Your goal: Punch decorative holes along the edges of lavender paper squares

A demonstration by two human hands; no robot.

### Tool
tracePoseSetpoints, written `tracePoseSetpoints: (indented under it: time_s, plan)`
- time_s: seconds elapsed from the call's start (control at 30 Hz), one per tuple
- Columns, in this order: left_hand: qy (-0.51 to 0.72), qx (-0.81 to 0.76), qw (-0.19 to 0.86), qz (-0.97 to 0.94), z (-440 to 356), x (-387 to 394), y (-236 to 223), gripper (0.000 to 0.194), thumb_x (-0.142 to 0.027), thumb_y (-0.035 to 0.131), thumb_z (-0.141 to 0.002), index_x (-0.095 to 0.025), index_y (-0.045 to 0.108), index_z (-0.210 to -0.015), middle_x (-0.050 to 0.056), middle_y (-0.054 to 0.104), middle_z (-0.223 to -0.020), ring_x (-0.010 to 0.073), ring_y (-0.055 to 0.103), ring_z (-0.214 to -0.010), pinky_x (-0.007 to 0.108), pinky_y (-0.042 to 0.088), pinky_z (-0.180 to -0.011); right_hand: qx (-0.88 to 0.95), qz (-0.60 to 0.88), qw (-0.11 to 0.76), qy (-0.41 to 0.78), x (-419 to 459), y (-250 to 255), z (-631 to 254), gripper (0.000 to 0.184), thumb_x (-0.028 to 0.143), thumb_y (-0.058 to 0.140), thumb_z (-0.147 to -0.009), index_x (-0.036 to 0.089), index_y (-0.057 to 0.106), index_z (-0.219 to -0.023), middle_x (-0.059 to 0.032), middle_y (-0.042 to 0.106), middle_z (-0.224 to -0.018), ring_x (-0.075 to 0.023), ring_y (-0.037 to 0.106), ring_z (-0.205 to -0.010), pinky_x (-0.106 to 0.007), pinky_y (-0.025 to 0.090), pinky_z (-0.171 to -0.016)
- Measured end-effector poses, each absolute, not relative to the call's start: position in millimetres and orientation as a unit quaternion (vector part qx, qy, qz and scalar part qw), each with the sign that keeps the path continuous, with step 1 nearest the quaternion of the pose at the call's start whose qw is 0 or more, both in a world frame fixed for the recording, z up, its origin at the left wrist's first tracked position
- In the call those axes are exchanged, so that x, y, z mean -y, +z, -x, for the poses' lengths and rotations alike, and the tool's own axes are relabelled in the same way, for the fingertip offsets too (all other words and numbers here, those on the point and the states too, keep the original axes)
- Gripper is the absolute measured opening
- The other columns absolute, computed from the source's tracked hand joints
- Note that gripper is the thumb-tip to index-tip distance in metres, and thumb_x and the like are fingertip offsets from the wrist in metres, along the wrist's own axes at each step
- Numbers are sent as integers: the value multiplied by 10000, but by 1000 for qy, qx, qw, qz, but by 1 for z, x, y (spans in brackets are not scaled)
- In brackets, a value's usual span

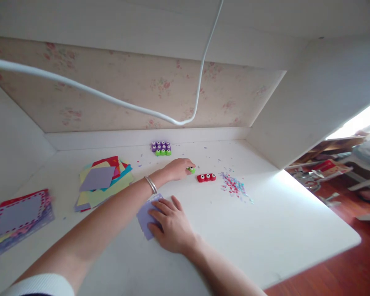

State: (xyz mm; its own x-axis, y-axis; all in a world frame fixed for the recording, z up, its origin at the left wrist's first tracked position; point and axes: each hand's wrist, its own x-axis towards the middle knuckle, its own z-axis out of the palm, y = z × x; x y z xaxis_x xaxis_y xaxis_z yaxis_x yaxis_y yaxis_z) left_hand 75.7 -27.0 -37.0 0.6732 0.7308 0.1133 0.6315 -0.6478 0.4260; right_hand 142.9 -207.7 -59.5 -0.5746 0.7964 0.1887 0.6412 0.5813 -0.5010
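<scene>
The person's left hand (179, 168), stretched forward across the white table (259, 238), has its fingertips closed around a small green paper punch (191, 169); from where I stand I can't tell whether the punch is lifted or touching the tabletop. The right hand (172, 226) lies palm down nearer the body, fingers a little apart, pressing on a lilac sheet of paper (144, 220) whose edges look notched. A silver bracelet (150, 185) circles the left wrist, just above that sheet's far corner. Close to the green punch, on its right, three red punches (207, 177) stand in a row, and beyond them is a scatter of confetti (232, 185) in red, lilac and pale blue. Farther back, near the wall side, purple punches (160, 144) sit in rows with three green punches (163, 152) in front. Over to the left lies a loose stack of coloured paper (111, 195), a lilac piece on top, and at the table's far left there's a pile of decorated sheets (21, 213), the top one bordered in red. A white cable (123, 102) hangs in front of the floral wallpaper (163, 84).
</scene>
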Motion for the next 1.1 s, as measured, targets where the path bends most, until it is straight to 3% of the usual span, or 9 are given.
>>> tracePoseSetpoints:
  time_s: [0.37, 0.63, 0.8, 0.97, 1.1]
  plan:
    - [88, -328, 224, -913, -161, -18, -55, 373, -218, 662, -797, -245, 697, -1168, 57, 712, -1159, 227, 647, -1074, 277, 468, -916, 863, 421, 207, 190, 203, -61, -144, 251, 412, 526, -915, 270, 628, -1095, -34, 659, -1185, -209, 476, -1222, -444, 175, -1147]
    - [93, -314, 245, -913, -176, -19, -55, 470, -101, 572, -818, -220, 624, -1269, 62, 650, -1269, 207, 630, -1124, 299, 484, -938, 867, 418, 202, 178, 201, -63, -144, 217, 403, 520, -914, 272, 651, -1026, -26, 677, -1131, -216, 482, -1199, -444, 188, -1138]
    - [119, -350, 212, -905, -158, -19, -49, 478, -95, 532, -832, -252, 618, -1275, 18, 669, -1246, 173, 619, -1133, 249, 455, -972, 864, 417, 203, 197, 202, -60, -145, 271, 418, 533, -916, 286, 621, -1136, -24, 635, -1248, -211, 458, -1250, -453, 165, -1149]
    - [162, -440, 104, -877, -102, -15, -45, 407, -74, 436, -856, -196, 676, -1162, 79, 645, -1239, 238, 578, -1147, 357, 416, -1016, 857, 417, 211, 216, 203, -59, -146, 303, 413, 532, -926, 303, 581, -1203, 5, 579, -1337, -194, 449, -1270, -461, 143, -1161]
    - [171, -489, 26, -855, -39, -13, -43, 437, -32, 382, -842, -154, 662, -1155, 129, 611, -1234, 269, 527, -1175, 402, 376, -1032, 821, 473, 247, 205, 202, -58, -145, 360, 460, 529, -916, 277, 578, -1221, -39, 571, -1329, -245, 478, -1217, -441, 313, -1075]
